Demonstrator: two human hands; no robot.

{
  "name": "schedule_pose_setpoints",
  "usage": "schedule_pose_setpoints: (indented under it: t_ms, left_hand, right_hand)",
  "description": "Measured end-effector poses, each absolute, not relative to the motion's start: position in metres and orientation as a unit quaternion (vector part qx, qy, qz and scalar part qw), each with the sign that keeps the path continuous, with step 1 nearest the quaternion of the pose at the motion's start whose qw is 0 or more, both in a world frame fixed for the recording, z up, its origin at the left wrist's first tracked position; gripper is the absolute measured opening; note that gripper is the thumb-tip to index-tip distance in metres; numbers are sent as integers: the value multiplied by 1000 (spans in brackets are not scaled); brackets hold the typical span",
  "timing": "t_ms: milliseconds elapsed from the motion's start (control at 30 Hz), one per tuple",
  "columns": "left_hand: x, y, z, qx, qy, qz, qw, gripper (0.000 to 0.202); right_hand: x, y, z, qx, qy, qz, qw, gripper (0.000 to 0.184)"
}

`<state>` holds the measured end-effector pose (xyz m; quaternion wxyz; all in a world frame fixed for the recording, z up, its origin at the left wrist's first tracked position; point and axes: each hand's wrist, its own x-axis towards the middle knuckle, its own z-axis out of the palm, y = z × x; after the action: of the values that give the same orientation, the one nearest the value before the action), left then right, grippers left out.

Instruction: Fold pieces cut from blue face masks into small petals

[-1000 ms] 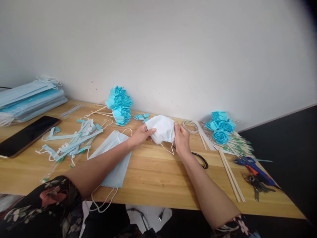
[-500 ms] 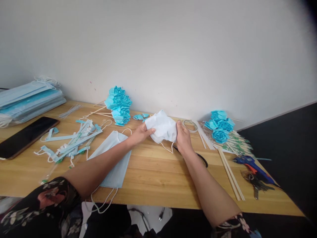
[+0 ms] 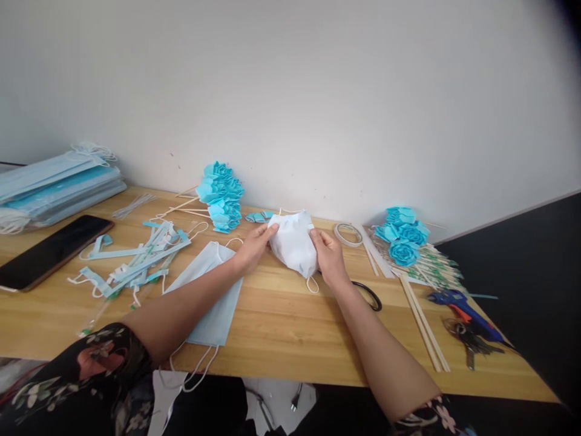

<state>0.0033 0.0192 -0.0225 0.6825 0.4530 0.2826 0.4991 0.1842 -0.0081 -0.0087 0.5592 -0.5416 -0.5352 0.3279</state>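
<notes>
A face mask [image 3: 294,243], its white side showing, is stretched between my hands above the table. My left hand [image 3: 255,247] pinches its left edge between thumb and fingers. At the right edge, my right hand [image 3: 328,254] grips it the same way. A white ear loop hangs below the mask, and another shows at its top. Under my left forearm lies a flat light-blue mask [image 3: 218,303] with its loops over the table's front edge. Behind my right wrist, a black-handled tool [image 3: 370,297] is partly hidden.
On the left are stacked masks [image 3: 59,181], a phone [image 3: 54,251] and cut mask strips [image 3: 136,257]. Blue fabric flowers [image 3: 220,197] lie behind, more flowers [image 3: 403,233] at right. Tape [image 3: 348,234], wooden sticks [image 3: 424,321], a glue gun [image 3: 467,312] and keys [image 3: 469,339] lie rightward.
The mask has been turned and pulled between my hands; it now hangs in a different shape. My right hand has shifted slightly left and down. The view has moved a little.
</notes>
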Motion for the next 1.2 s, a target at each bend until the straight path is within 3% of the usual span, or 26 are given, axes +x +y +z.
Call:
schedule_pose_setpoints:
  t_ms: [200, 333, 467, 667, 800, 933, 1000, 1200]
  left_hand:
    - [2, 22, -23, 500, 400, 543, 544, 38]
    - [1, 25, -21, 493, 434, 556, 509, 38]
    - [-1, 26, -19, 489, 428, 557, 518, 37]
    - [-1, 23, -12, 481, 412, 550, 544, 37]
    - [2, 19, -10, 501, 394, 519, 569, 39]
    - [4, 15, -13, 523, 385, 487, 584, 41]
    - [4, 14, -14, 539, 374, 469, 591, 41]
    - [5, 8, -9, 571, 352, 429, 605, 43]
  right_hand:
    - [181, -14, -4, -552, -602, 229, 530, 38]
    - [179, -18, 1, -563, -596, 183, 543, 36]
    - [180, -18, 2, -562, -570, 206, 563, 35]
    - [188, -10, 2, -500, -570, 354, 547, 36]
    - [190, -10, 6, -509, -604, 328, 519, 41]
    - [186, -14, 7, -523, -638, 290, 484, 34]
    - [185, -15, 6, -546, -630, 260, 487, 27]
    - [187, -12, -1, -571, -584, 241, 524, 32]
